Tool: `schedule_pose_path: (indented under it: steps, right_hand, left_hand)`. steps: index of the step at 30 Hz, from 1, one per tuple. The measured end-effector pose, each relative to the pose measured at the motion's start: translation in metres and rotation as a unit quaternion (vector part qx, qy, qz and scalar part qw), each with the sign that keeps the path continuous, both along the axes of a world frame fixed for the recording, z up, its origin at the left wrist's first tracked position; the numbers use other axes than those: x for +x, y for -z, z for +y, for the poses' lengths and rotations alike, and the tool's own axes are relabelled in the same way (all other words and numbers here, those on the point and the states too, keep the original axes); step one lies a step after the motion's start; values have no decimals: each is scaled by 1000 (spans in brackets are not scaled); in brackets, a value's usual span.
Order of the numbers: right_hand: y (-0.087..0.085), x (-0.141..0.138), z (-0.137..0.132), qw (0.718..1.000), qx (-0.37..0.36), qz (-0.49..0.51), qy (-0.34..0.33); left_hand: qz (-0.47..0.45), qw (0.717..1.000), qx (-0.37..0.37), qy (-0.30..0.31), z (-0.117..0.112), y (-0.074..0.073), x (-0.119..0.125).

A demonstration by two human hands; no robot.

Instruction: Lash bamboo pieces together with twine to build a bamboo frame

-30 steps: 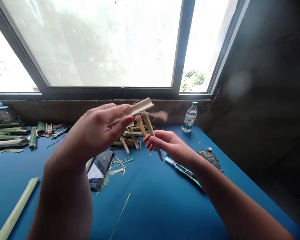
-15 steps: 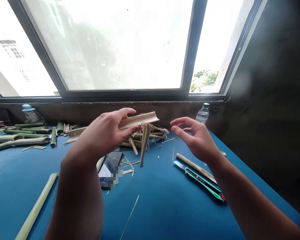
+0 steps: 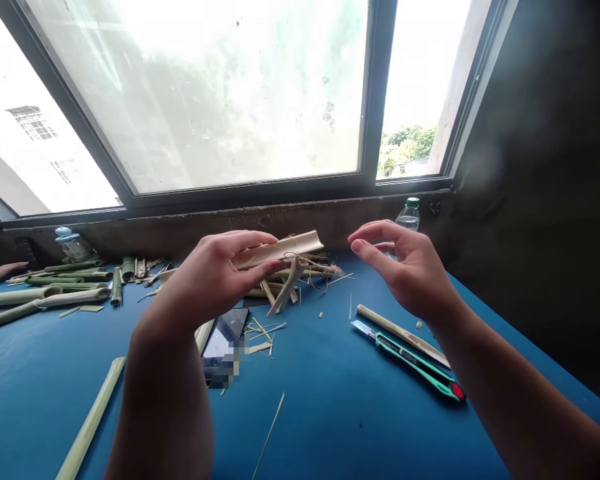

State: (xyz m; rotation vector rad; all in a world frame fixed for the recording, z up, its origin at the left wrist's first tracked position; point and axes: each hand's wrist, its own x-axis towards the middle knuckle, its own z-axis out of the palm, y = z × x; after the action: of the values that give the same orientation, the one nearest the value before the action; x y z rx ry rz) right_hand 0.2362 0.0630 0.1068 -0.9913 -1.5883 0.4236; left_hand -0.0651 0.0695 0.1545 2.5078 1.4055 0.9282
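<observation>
Over the table [image 3: 330,427], left grip [image 3: 215,273] holds a half-hidden bamboo strip [image 3: 285,249], right grip [image 3: 403,267] open and empty.

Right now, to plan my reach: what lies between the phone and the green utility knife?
In the head view, loose bamboo slivers lie beside the phone; bare blue tabletop runs on to the utility knife.

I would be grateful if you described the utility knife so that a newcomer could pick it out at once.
Below the window, on the blue table, look beneath the right hand. There lies a utility knife, its teal-green handle ending in red and its bare blade pointing left, beside a pale bamboo strip.
</observation>
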Motion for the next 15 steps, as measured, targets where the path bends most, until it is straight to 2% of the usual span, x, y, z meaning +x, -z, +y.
schedule_pose_path:
  steps: [1, 4, 6, 8, 12, 15]
  right_hand:
    - [-1, 0, 0, 1000, 0, 2, -1]
    - [-1, 0, 0, 1000, -1, 5, -10]
    - [-1, -2, 0, 1000, 0, -3, -16]
    - [1, -4, 1, 999, 7, -28, -15]
    - [5, -12, -1, 992, 50, -113, -5]
    - [7, -16, -5, 983, 109, -146, 8]
  left_hand:
    - [4, 1000, 14, -13, 0, 0, -1]
    - [63, 991, 51, -111, 0, 0, -5]
    - [89, 985, 48, -141, 0, -1, -5]
    - [82, 991, 28, -107, -1, 0, -1]
    - [49, 999, 0, 6, -2, 2, 14]
    - [56, 998, 16, 6, -1, 6, 23]
